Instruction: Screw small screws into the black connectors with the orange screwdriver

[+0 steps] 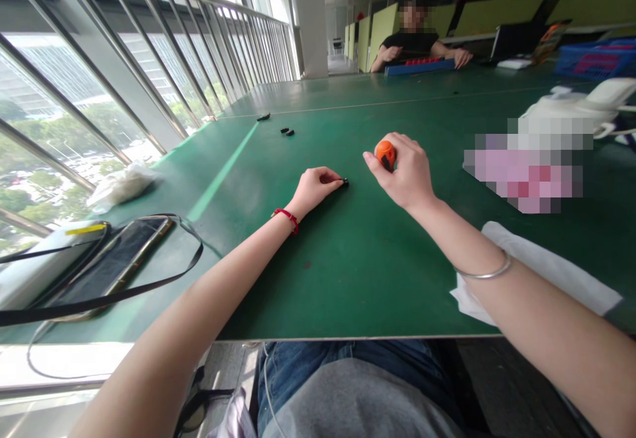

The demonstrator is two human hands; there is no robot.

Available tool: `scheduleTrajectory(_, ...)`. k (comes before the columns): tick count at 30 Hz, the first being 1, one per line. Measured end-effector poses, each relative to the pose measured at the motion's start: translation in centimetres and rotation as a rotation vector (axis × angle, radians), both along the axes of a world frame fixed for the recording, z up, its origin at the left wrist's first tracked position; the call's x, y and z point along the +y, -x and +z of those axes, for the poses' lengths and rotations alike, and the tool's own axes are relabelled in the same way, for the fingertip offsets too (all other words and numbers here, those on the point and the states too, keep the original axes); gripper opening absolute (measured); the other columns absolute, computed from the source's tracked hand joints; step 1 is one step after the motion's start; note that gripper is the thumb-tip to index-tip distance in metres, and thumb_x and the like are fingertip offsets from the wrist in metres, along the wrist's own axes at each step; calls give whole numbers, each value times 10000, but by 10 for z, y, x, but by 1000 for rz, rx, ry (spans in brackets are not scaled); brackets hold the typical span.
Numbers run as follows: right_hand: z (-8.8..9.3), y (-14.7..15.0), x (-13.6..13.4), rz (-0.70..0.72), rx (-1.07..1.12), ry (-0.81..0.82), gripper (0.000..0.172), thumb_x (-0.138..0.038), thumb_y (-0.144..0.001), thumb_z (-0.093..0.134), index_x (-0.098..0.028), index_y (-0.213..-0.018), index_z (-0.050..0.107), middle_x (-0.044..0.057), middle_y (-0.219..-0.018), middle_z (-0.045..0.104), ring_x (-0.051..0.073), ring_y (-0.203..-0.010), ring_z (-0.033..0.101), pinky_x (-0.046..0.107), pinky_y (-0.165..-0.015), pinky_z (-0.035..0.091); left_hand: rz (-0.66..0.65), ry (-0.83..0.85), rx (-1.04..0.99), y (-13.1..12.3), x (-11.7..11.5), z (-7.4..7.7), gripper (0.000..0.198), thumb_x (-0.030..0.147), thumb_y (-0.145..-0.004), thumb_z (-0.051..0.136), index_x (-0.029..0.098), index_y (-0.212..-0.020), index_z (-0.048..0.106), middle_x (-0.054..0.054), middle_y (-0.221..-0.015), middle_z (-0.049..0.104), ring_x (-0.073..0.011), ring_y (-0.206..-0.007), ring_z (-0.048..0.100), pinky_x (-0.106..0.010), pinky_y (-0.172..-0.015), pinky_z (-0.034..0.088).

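My left hand (315, 187) rests on the green table mat (318, 279), its fingertips pinching a small black piece (344, 183). My right hand (405, 171) grips a round orange object with a black part (385, 154), held upright between thumb and fingers and partly hidden by them. The two hands stand close together, a short gap apart. Farther up the mat lie a pair of small black pieces (287, 131) and a single black piece (263, 117), well out of reach of my fingertips.
A phone with a black cord (112, 266) and a white bag (122, 185) lie at the left, beside a glass window railing (99, 73). A white cloth (527, 272) lies under my right forearm. A co-worker (410, 47) sits across the table behind a blue tray (420, 65).
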State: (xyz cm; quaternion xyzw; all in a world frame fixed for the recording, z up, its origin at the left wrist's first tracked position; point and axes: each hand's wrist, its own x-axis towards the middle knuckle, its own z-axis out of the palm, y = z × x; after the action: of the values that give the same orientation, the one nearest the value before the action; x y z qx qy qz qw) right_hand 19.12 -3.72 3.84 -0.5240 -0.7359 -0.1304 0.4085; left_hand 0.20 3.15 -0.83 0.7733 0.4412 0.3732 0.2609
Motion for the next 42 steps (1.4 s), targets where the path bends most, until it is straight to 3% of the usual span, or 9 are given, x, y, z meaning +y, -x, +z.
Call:
scheduleTrajectory(12,3,-2,-3,-111,-6,8,411,-530,-924,294,-209,-837,535,95,-845,601,226,-824,573,326,-724,401,-57,13,-8,1,-2,0,229,316,-729,665,124,-852,683,-74,-863,704,-168,-796,640,-286,-766,512)
scheduleTrajectory(15,3,-6,-3,-179,8,32,454,-564,-912,298,-202,-814,553,90,-748,593,239,-784,591,335,-698,393,-16,-60,55,2,-6,2,219,300,-747,652,129,-876,695,-73,-896,695,-165,-811,633,-284,-777,507)
scheduleTrajectory(18,1,-9,0,-207,156,17,452,-602,-868,382,-208,-709,536,52,-592,541,225,-656,585,331,-631,388,48,-135,149,3,-9,2,177,281,-761,633,147,-849,708,-62,-892,684,-159,-795,622,-278,-762,503)
scheduleTrajectory(23,-2,-9,4,-13,465,-126,318,-472,-839,508,-221,-646,482,26,-595,549,165,-569,546,311,-576,408,45,-256,219,2,-16,2,146,246,-774,600,166,-852,695,-37,-858,677,-158,-773,617,-269,-725,506)
scheduleTrajectory(27,0,-6,-1,146,488,-145,277,-396,-832,536,-226,-623,473,4,-574,528,141,-532,508,299,-545,399,-42,-270,258,0,-22,3,143,215,-777,578,170,-859,686,-28,-845,667,-140,-737,616,-249,-709,514)
scheduleTrajectory(42,-1,1,-4,260,434,-84,246,-323,-812,575,-216,-616,473,-19,-572,531,120,-547,474,280,-579,388,-43,-285,279,-1,-25,4,121,211,-755,586,167,-825,674,-20,-827,655,-137,-726,613,-246,-692,512)
